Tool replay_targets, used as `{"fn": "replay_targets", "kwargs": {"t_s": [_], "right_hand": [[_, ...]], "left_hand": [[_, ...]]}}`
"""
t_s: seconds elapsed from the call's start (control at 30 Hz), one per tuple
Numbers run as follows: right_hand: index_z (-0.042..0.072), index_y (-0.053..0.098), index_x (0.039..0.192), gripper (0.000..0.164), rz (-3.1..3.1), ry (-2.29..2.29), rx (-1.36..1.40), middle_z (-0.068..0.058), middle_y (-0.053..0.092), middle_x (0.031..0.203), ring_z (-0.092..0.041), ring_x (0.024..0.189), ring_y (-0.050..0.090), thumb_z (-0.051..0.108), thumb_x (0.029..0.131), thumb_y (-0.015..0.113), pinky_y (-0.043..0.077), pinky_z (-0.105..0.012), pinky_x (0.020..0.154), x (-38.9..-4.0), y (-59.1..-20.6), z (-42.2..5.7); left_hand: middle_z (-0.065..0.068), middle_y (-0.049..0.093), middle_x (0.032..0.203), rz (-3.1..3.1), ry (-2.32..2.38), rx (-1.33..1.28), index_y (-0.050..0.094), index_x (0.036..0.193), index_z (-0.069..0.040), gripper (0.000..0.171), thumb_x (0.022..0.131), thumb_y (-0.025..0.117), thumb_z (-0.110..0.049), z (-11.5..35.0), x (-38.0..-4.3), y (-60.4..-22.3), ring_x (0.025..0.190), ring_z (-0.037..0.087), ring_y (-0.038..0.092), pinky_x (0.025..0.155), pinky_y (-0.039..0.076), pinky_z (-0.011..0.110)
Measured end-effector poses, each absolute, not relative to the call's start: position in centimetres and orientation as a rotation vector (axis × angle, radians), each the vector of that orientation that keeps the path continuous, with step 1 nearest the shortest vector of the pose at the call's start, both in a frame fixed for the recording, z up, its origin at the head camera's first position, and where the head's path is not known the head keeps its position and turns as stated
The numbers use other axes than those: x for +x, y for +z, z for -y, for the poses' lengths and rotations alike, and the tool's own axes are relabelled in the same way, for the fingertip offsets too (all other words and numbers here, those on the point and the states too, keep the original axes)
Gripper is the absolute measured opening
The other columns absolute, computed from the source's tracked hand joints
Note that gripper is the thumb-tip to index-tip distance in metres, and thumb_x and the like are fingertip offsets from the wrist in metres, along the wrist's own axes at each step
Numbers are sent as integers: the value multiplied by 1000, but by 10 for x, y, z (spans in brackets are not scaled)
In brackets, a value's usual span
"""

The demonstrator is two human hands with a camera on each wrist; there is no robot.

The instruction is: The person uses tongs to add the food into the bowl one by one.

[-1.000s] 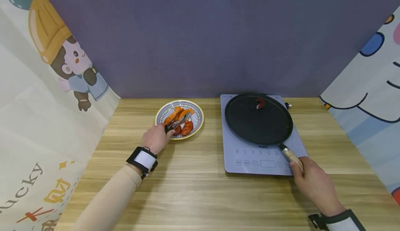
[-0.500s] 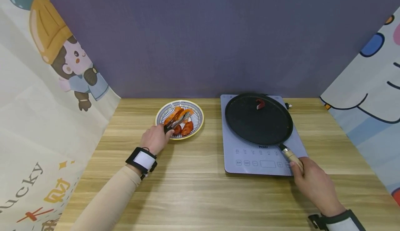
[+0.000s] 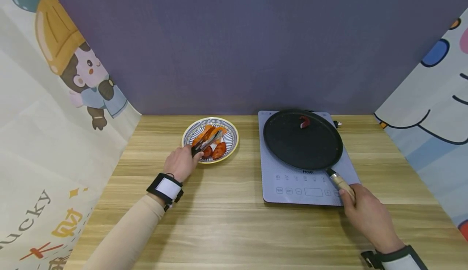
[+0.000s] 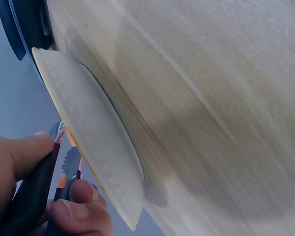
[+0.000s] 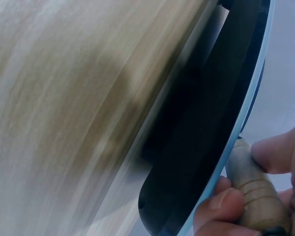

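Observation:
In the head view my left hand grips dark-handled metal tongs, whose tips reach over a patterned plate. Orange and reddish-brown food pieces lie on that plate. The left wrist view shows the thumb and fingers pressing the two dark tong handles beside the plate's pale underside. Over at the right, my right hand is wrapped round the wooden handle of a flat black pan. One small dark red curled piece sits near the pan's far edge.
Under the pan is a light grey induction cooker with marked touch keys. Both it and the plate stand on a wood-grain table. A purple-grey panel rises behind, and printed cartoon sheets flank both sides.
The tongs have shifted very slightly over the plate, and the left hand a touch with them. The right hand and pan look unmoved.

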State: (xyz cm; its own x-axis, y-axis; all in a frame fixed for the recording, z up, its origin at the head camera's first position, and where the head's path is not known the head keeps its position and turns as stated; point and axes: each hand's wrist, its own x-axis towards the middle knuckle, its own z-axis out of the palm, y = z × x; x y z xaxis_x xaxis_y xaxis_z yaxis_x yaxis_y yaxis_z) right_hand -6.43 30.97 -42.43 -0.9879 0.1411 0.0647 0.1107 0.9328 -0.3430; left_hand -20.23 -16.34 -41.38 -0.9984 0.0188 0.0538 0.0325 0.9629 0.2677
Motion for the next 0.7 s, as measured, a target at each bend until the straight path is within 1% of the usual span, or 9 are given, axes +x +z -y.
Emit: {"fn": "replay_targets", "kwargs": {"t_s": [0.17,0.57,0.7], "right_hand": [[-6,54,102,33,3001,517,-204,-8,47,74,-22,59,45,26,97,55,30,-33,46,-64,-425,-309],[-5,53,100,31,2992,518,-190,-8,47,73,-22,59,45,26,97,55,30,-33,46,-65,-424,-309],[-6,53,101,32,3002,519,-191,-8,47,74,-22,59,45,26,97,55,30,-33,46,-65,-424,-309]], "left_hand": [[17,60,73,3036,-431,-45,61,95,0,46,91,60,-46,163,-201,-414,61,33,60,46,42,43],[14,57,70,2986,-457,-89,58,90,-3,44,92,59,-47,163,-202,-413,55,28,55,41,36,37],[14,57,70,2960,-470,-103,57,90,-4,44,92,58,-48,162,-202,-411,56,28,55,42,36,38]]}}
